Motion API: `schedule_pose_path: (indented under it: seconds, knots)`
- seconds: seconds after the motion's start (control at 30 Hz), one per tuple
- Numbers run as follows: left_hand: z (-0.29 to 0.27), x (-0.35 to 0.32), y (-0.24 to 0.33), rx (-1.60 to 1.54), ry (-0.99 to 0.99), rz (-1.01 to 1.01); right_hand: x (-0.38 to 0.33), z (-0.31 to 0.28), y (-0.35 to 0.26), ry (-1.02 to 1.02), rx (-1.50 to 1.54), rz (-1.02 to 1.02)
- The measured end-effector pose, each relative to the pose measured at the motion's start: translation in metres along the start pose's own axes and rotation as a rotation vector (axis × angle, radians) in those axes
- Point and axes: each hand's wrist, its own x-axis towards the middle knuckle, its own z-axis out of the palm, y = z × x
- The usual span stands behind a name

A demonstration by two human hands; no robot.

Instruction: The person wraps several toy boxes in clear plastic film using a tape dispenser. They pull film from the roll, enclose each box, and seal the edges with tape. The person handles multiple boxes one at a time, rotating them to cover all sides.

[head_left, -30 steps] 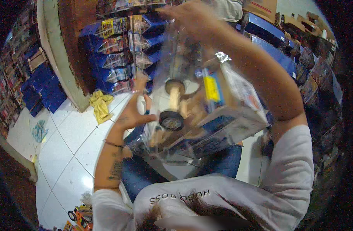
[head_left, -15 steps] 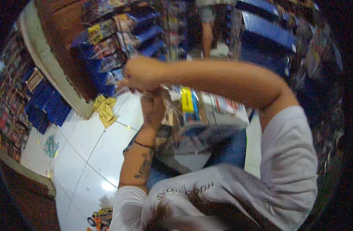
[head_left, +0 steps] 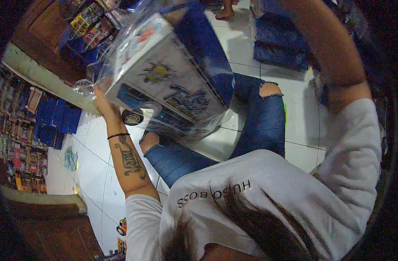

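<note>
A large white toy bus [head_left: 157, 80] with blue windows and a black wheel hangs tilted in front of me, inside a clear plastic bag [head_left: 216, 124]. My left hand [head_left: 104, 103] is closed on the bag's gathered plastic at the lower left corner of the bus. Part of that hand's grip is hidden by the plastic. My right arm [head_left: 333, 52] reaches up along the right and leaves the picture at the top, so my right hand cannot be seen.
My knees in ripped jeans [head_left: 264, 117] are below the bag, over white floor tiles [head_left: 94, 152]. Packaged goods [head_left: 92, 26] hang at upper left. A light blue cloth [head_left: 70, 158] and a small toy vehicle [head_left: 122, 227] lie on the floor. Another person's foot [head_left: 226, 11] is at the top.
My hands were together at the package's left; now they are apart. My right arm has swung up out of view, and the bagged bus has risen and turned to show its side.
</note>
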Motion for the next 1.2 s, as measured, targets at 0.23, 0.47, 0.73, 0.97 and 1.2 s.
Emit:
schedule_pose_path:
  seconds: [0.23,0.47,0.73,0.97,1.2]
  knots:
    - [-0.077,0.016,-0.020,-0.145,0.001,-0.081,-0.066,0.270,-0.058,0.409,0.782,0.707]
    - [-0.092,0.001,-0.023,-0.052,0.018,0.001,-0.154,0.372,-0.090,0.736,1.002,1.087]
    - [-0.081,0.001,-0.016,-0.296,0.021,-0.222,-0.169,0.414,-0.090,1.208,2.134,1.120]
    - [-0.047,-0.038,0.007,-0.121,0.105,-0.046,-0.148,0.336,-0.062,0.783,1.347,1.123]
    - [0.016,-0.110,0.021,-0.156,0.102,0.152,-0.084,0.130,0.017,0.455,0.627,0.361]
